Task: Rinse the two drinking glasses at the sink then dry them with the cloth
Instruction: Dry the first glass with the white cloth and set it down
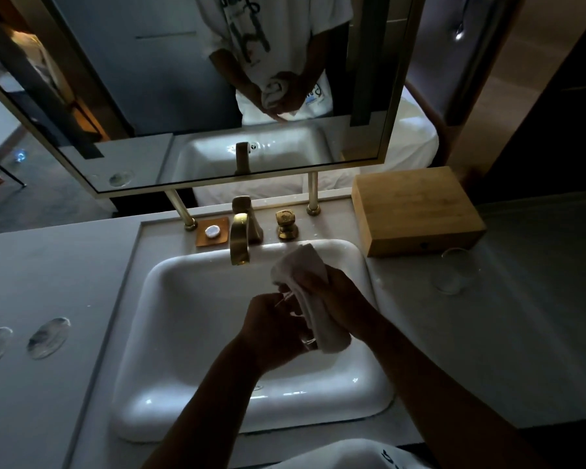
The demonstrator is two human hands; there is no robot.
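Hands meet over the sink: left hand fingers grip a glass; right hand fingers clutch the cloth. Second glass stands near the surface's right edge. Wet glass could slip and crack against the basin.

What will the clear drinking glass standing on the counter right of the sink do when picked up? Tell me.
The clear drinking glass is probably slippery: droplets glint on the grey counter around it. Thin transparent walls suggest it is light but fragile. Standing upright beside the wooden box, it seems more likely to slide than tip.
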